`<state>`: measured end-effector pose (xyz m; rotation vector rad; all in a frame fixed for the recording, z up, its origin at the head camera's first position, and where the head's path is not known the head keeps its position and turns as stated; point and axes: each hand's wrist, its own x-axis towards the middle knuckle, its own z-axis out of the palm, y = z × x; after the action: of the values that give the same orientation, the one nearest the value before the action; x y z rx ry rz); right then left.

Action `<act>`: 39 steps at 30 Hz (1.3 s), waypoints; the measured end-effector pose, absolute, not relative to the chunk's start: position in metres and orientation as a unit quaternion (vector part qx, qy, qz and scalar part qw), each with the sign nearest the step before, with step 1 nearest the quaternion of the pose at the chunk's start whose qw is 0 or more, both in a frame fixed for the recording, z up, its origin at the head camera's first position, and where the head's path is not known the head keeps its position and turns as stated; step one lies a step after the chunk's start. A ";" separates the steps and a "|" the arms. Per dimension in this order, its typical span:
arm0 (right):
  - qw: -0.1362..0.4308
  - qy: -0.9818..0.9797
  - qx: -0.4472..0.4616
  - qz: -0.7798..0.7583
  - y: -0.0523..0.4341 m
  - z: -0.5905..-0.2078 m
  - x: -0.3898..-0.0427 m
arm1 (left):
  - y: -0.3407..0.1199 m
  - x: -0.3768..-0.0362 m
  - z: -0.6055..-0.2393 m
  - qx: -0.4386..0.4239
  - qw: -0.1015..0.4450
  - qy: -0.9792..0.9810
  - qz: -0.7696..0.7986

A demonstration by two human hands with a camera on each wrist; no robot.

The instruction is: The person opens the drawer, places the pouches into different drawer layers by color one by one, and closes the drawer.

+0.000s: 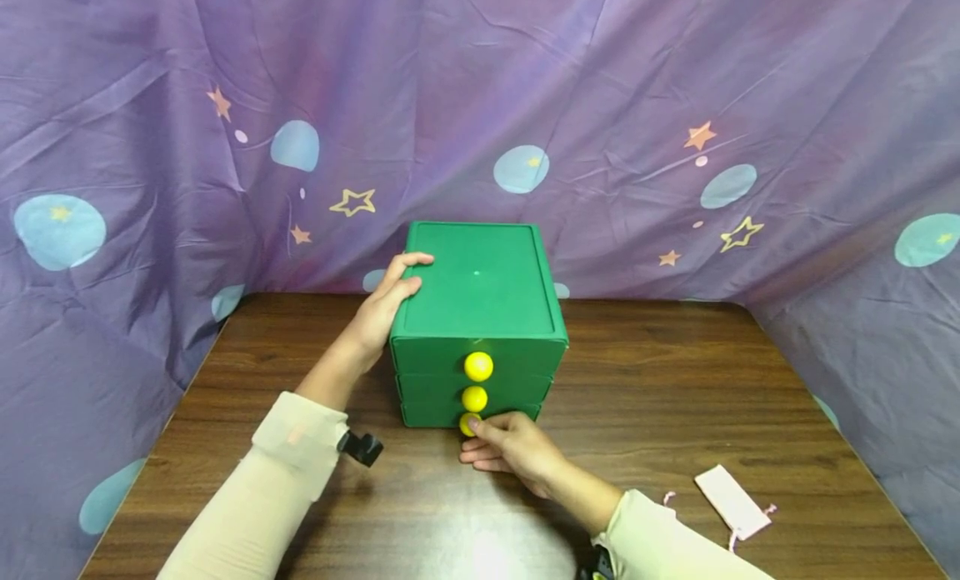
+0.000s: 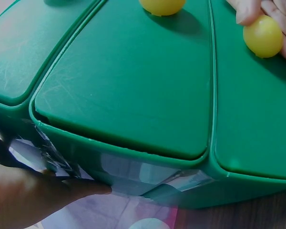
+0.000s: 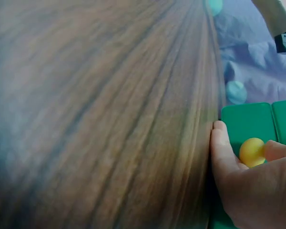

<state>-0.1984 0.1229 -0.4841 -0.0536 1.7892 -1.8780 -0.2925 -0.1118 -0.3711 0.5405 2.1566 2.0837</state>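
Cream sleeves, two (image 1: 262, 484) – worn on both forearms, entering from the lower edge of the head view; a black device (image 1: 363, 448) is strapped at the left wrist.

Drawer cabinet, green (image 1: 480, 292), one – set upright on the bench (image 1: 652, 397) near the middle, its front turned toward the wearer. Three drawer fronts are stacked one above another, seen flush with the casing, and each is fitted with a round yellow knob. Upper knob (image 1: 478, 366) and middle knob (image 1: 474, 398) are left untouched. Clear tape (image 2: 133, 171) is seen along one side of the casing in the left wrist view.

Right hand (image 1: 521, 455), one – grip narrow, the bottom knob (image 1: 468, 426) being pinched between thumb and fingers; the lower fingers are extended beneath it.

Left hand (image 1: 381, 312), one – laid against the left side of the cabinet, with fingertips bent over the top edge; the grip is spread wide and the casing is touched.

Pouch, pale and rectangular (image 1: 733, 502), one – laid flat on the bench, well apart from the cabinet on the right; pink cords are attached.

Backdrop cloth, purple (image 1: 450, 88), one – hung behind the bench in folds, printed with stars and pale blue discs.
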 end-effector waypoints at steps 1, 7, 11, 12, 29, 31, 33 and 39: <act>0.271 0.664 -0.018 -0.697 0.123 -0.484 -0.199 | -0.112 -0.292 -0.371 0.177 0.048 0.707 0.683; 0.273 0.662 -0.014 -0.698 0.123 -0.484 -0.199 | -0.112 -0.292 -0.370 0.179 0.048 0.704 0.685; 0.272 0.663 -0.011 -0.698 0.124 -0.484 -0.198 | -0.112 -0.293 -0.370 0.181 0.050 0.706 0.683; 0.271 0.663 -0.012 -0.698 0.124 -0.484 -0.198 | -0.112 -0.293 -0.370 0.181 0.050 0.706 0.683; 0.258 0.670 -0.013 -0.696 0.123 -0.486 -0.194 | -0.111 -0.292 -0.370 0.178 0.049 0.709 0.680; 0.258 0.670 -0.012 -0.697 0.123 -0.487 -0.193 | -0.111 -0.292 -0.371 0.179 0.049 0.709 0.680; 0.259 0.669 -0.012 -0.697 0.123 -0.487 -0.192 | -0.111 -0.292 -0.371 0.179 0.050 0.709 0.681; 0.255 0.664 -0.017 -0.702 0.123 -0.485 -0.187 | -0.111 -0.291 -0.371 0.179 0.049 0.705 0.685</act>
<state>-0.1872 0.1229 -0.4853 -0.0460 1.8047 -1.9080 -0.2914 -0.1112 -0.3711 0.5449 2.1475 2.0858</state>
